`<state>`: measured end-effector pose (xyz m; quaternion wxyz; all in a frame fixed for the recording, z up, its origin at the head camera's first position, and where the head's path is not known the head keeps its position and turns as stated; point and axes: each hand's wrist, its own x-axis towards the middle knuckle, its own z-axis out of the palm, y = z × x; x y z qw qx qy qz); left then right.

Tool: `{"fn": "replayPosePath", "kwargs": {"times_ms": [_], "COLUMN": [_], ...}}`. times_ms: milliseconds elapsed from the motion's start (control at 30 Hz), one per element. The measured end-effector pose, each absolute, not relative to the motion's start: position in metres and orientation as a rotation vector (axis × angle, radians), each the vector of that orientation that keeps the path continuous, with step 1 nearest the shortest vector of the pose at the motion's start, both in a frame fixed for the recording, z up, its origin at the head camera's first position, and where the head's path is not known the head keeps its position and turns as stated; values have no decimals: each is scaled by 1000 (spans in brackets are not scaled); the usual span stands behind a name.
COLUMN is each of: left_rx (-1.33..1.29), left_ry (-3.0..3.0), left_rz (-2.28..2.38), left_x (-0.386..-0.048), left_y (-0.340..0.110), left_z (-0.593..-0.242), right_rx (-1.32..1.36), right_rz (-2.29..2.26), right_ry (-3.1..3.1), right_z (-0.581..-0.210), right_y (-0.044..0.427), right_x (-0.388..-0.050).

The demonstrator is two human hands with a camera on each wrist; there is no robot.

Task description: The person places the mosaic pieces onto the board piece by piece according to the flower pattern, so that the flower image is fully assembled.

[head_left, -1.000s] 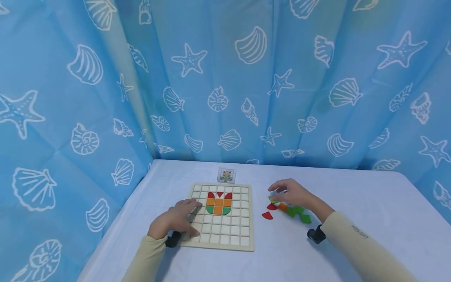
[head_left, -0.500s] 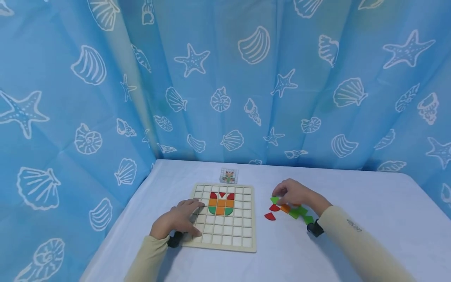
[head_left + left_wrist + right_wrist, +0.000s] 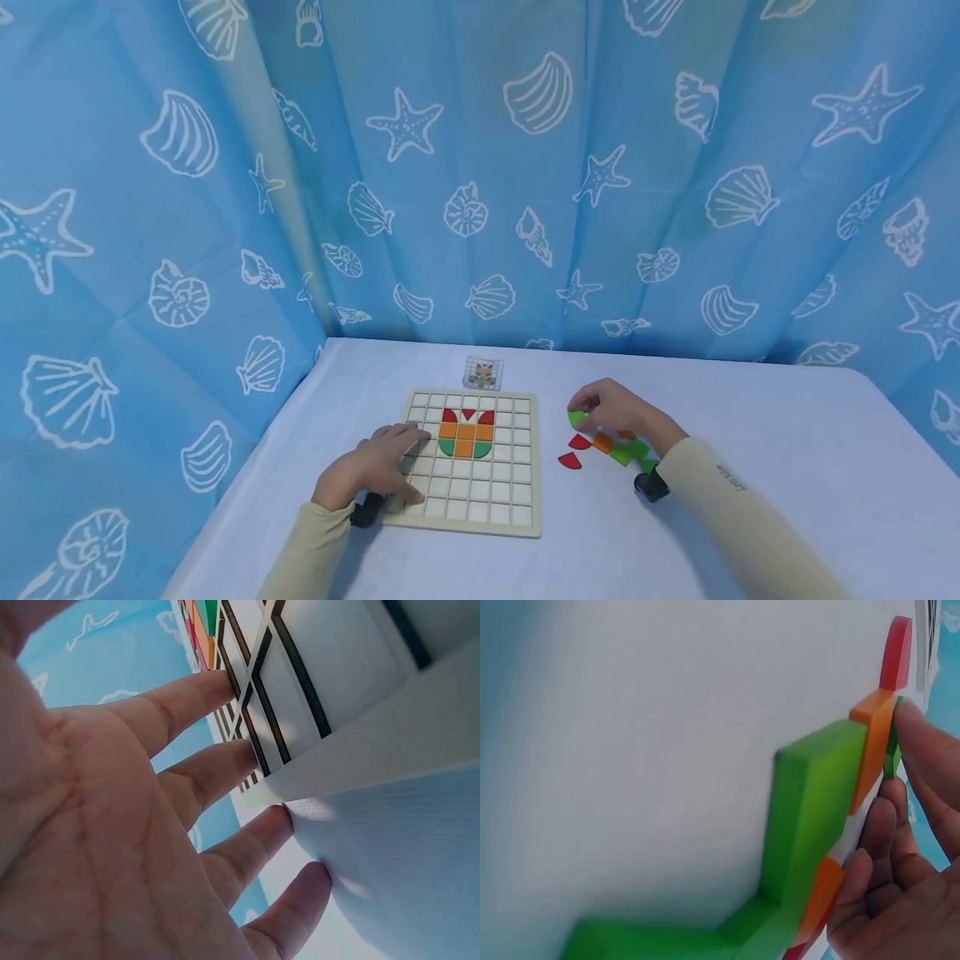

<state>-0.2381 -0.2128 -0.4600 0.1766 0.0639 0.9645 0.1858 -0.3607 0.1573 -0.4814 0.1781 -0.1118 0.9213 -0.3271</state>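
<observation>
My left hand (image 3: 372, 467) lies with spread fingers over the left edge of a cream grid board (image 3: 480, 488). In the left wrist view two fingertips touch the board and two reach down to the cloth. Red, orange and green tiles (image 3: 465, 432) form a tulip-like shape in the board's upper middle. To the right of the board, my right hand (image 3: 621, 413) pinches a light green tile (image 3: 577, 418) between thumb and fingers. Loose tiles lie beneath and beside that hand: green (image 3: 621, 454), orange (image 3: 602, 442) and red (image 3: 570, 461). My hand partly hides the pile.
A small clear stand with a gridded picture card (image 3: 483, 374) stands just behind the board. White cloth (image 3: 600, 542) covers the table. A blue curtain with shell and starfish prints (image 3: 465, 150) hangs along the back and left.
My right hand has come down to the loose tiles, taken hold of a light green one and lifted it slightly. My left hand stays on the board.
</observation>
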Motion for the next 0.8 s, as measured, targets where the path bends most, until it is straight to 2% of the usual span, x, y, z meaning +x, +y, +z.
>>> {"fn": "replayPosePath", "kwargs": {"times_ms": [800], "left_rx": [186], "left_ry": [2746], "left_rz": [535], "left_x": [-238], "left_y": [-213], "left_z": [-464], "right_rx": [-54], "right_rz": [-911], "right_ry": [2593], "right_z": [-481], "right_y": [150], "right_x": [-360]}}
